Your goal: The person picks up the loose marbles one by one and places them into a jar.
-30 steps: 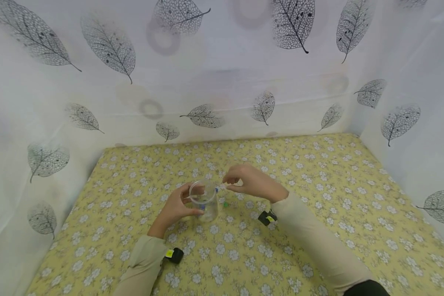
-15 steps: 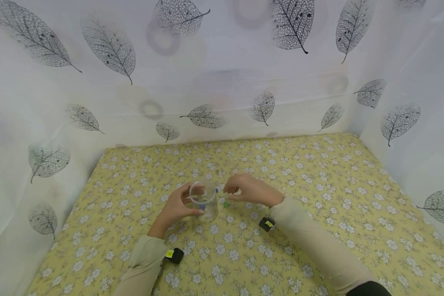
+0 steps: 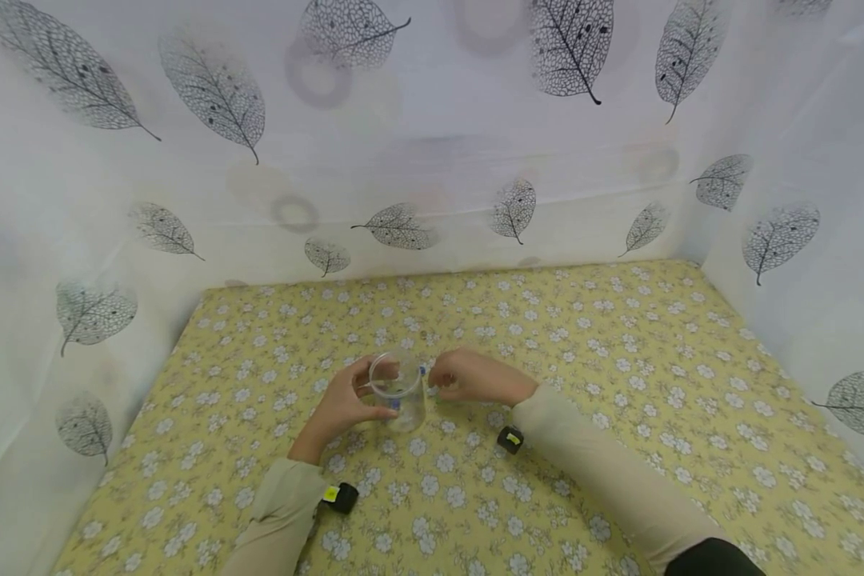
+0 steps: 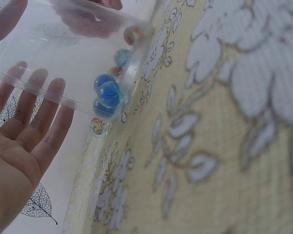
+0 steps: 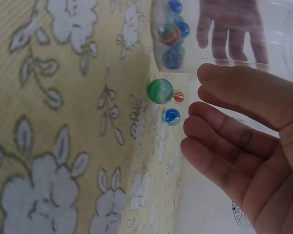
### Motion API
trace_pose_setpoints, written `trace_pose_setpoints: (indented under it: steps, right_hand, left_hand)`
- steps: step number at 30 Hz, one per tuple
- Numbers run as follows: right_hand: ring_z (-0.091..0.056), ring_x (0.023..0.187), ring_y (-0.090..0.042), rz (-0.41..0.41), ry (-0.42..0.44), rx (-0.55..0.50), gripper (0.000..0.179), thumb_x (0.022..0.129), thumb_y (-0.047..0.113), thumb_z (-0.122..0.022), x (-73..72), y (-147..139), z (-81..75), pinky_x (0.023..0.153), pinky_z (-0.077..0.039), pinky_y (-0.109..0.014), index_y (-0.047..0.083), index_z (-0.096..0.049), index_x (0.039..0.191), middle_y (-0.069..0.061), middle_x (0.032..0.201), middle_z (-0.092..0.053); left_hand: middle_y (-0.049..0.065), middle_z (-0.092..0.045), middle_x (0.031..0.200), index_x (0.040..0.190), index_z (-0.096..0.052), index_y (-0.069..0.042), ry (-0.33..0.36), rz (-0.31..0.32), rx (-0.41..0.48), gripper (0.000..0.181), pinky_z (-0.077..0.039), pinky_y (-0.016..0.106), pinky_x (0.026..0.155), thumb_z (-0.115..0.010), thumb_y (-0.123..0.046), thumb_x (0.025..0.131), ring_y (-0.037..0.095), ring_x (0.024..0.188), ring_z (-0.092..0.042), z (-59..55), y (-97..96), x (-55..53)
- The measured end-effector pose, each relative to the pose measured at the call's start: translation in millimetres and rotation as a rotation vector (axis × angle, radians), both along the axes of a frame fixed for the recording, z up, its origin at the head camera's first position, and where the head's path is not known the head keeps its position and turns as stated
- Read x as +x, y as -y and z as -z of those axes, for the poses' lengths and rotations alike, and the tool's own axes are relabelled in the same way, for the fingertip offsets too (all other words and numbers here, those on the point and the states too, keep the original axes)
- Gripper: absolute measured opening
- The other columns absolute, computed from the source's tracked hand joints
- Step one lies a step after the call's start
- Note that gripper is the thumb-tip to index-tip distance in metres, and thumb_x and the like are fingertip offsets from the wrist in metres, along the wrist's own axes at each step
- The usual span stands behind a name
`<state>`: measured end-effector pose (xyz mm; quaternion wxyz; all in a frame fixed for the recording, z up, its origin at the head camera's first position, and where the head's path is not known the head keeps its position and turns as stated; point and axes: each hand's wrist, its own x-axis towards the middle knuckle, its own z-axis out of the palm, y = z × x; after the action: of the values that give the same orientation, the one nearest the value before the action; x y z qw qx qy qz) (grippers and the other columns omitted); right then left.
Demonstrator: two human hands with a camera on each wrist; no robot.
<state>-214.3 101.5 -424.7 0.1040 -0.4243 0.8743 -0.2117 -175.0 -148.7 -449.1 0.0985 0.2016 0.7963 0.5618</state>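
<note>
My left hand (image 3: 346, 400) grips a clear plastic cup (image 3: 412, 416) from the side, thumb at the front and fingers round the back. The cup stands upright on the cloth. Several blue marbles (image 4: 110, 93) and a few reddish ones lie at its bottom. Just right of the cup, my right hand (image 3: 481, 376) hovers low with bent fingers and nothing between them. By its fingertips in the right wrist view, a large green marble (image 5: 160, 91), a red-striped marble (image 5: 178, 96) and a blue-swirl marble (image 5: 171, 117) lie outside the cup.
A yellow cloth (image 3: 583, 336) with white flowers covers the table. White curtains (image 3: 432, 144) printed with leaves hang at the back and both sides. A black wrist camera (image 3: 510, 439) sits under the right sleeve, another black camera (image 3: 342, 498) by the left.
My right hand has come down and slightly left, and now mostly covers the green marble in the head view. The left hand and the cup have stayed in place.
</note>
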Motion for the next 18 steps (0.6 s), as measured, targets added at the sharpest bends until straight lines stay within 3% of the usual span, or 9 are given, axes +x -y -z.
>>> trace_pose_setpoints:
  steps: [18]
  right_hand:
    - [-0.058,0.077,-0.004,-0.019,-0.005,0.139,0.017,0.078,0.014,-0.075,-1.2,7.1,10.4,0.073,-0.051,-0.015,0.012,-0.072,0.095,0.003,0.089,-0.068]
  left_hand:
    - [0.020,-0.056,0.130,0.134,-0.048,-0.010,-0.014,0.021,0.033,0.071,-0.044,0.053,0.102,-0.082,-0.014,0.072,0.037,0.121,-0.053,1.5,0.0,-0.7]
